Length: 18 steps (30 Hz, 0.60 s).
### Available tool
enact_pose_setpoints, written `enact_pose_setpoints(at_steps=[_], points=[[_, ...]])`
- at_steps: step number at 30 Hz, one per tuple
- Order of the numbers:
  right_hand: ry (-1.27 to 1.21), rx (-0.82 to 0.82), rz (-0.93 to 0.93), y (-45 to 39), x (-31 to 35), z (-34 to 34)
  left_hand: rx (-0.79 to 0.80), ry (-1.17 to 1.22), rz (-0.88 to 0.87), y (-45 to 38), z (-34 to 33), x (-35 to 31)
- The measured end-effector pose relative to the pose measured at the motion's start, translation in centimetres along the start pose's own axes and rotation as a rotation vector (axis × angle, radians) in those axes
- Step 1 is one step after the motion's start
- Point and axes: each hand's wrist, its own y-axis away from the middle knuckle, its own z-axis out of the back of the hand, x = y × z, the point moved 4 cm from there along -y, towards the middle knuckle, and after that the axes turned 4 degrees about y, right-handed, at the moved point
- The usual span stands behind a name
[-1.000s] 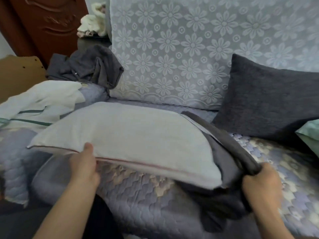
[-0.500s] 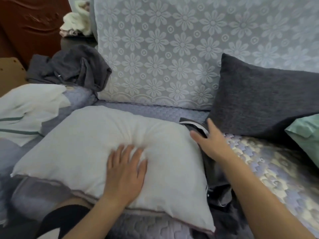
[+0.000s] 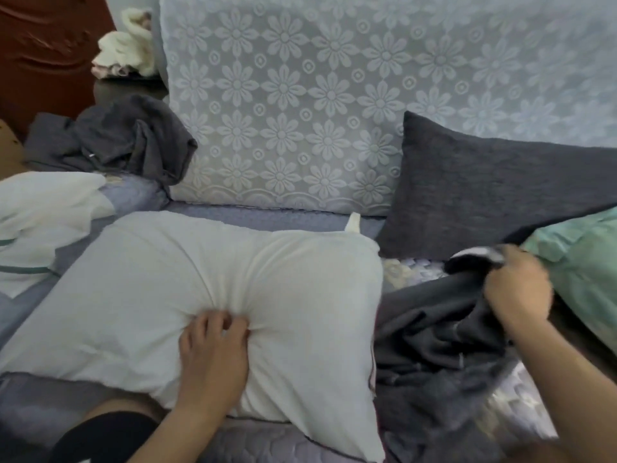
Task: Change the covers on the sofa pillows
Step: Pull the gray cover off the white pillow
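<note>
Sofa seat: quilted blue-grey cover, spans the lower half of the frame; all items below lie on it.
Backrest: pale fabric with a woven flower pattern, fills the upper centre and upper right.
Bare pillow: white insert with no cover, lies flat at centre frame; a small white tag stands up at its far right corner.
Left hand: lower centre, rests on top of the bare pillow; fingers curl inward and bunch the white fabric into radiating creases under the fingertips.
Dark grey cover: empty and crumpled, lies just beside the right edge of the bare pillow, lower right of the frame.
Right hand: right of centre, fingers curled closed round a gathered fold of the dark grey cover, lifting that edge above the rest of the heap.
Grey cushion: dark grey and covered, leans tilted against the backrest at right centre, behind the right hand.
Green pillow: mint green, at the right edge, partly in front of the grey cushion and just beside the right hand.
White cloth: with green stripes, left edge of the frame.
Second grey cover: crumpled dark grey fabric on the armrest, upper left.
Wooden door: red-brown, upper left corner.
Cream bundle: pale fabric heap beside the wooden door, upper left.
</note>
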Motion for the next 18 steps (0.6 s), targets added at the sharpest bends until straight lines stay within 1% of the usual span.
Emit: enact_pose_setpoints(at_steps=[1,2,3,5,6,7,8,9,11,12,14,15,17,18], points=[[0.036,0.068,0.183,1.4,0.2,-0.7,-0.001,-0.017,0.003,-0.9,-0.1,-0.5],[0.045,0.181,0.336,3.4,0.2,-1.8,0.004,-0.023,-0.001,-1.8,-0.2,-1.2],[0.02,0.363,0.443,5.8,0.5,-3.0,0.014,-0.015,-0.006,-2.6,-0.2,-1.6],[0.003,0.769,0.573,11.8,0.8,-5.1,0.046,0.059,-0.033,-3.8,-0.1,-1.5],[0.075,0.897,0.648,14.4,0.8,-5.9,0.068,0.124,-0.082,-3.8,0.0,-1.0],[0.19,0.967,0.715,16.4,0.8,-6.4,0.095,0.195,-0.15,-3.4,0.3,-0.2],[0.304,0.972,0.745,17.3,0.6,-6.9,0.129,0.228,-0.236,-2.8,0.8,0.6],[0.378,0.923,0.752,17.6,0.8,-7.1,0.161,0.203,-0.33,-1.8,1.5,1.8],[0.443,0.837,0.685,16.2,1.2,-7.7,0.234,0.024,-0.442,0.1,2.8,4.3],[0.465,0.853,0.64,15.4,1.4,-8.1,0.255,-0.079,-0.446,0.9,3.4,5.6],[0.522,0.94,0.622,14.2,2.2,-8.8,0.272,-0.202,-0.351,1.1,3.9,7.6],[0.55,0.985,0.646,14.2,2.8,-8.9,0.269,-0.239,-0.28,0.7,4.0,8.4],[0.566,0.993,0.702,14.4,4.0,-8.7,0.269,-0.279,-0.19,-1.3,3.8,8.9],[0.559,0.99,0.715,14.6,4.2,-8.6,0.312,-0.269,-0.189,-2.3,3.1,8.5]])
